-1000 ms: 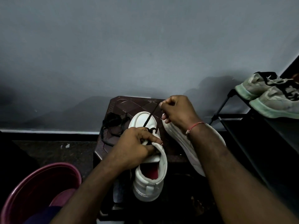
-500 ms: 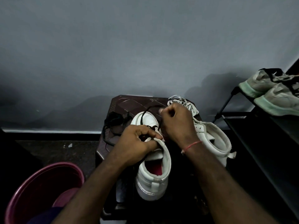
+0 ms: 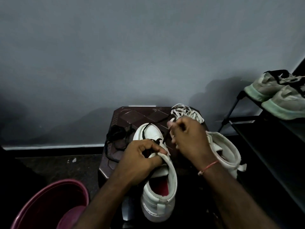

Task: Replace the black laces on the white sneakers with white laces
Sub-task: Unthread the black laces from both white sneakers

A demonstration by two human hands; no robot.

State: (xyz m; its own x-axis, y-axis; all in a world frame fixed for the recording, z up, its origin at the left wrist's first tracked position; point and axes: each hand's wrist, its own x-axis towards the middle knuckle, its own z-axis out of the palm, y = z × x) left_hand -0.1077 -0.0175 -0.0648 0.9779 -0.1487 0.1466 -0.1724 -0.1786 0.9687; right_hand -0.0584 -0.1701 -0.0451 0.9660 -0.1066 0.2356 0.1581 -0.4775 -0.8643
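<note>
On a dark worktop (image 3: 132, 114), the left hand (image 3: 140, 156) grips the near white sneaker (image 3: 153, 133) at its eyelet flap to steady it. The right hand (image 3: 189, 139) pinches the black lace (image 3: 158, 121) in curled fingers, apparently drawing it out. White laces (image 3: 186, 112) wait heaped just beyond, near the second sneaker (image 3: 226, 146).

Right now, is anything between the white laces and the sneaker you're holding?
Yes. The black lace is threaded through the sneaker near its toe, and the right hand lies between it and the white laces.
</note>
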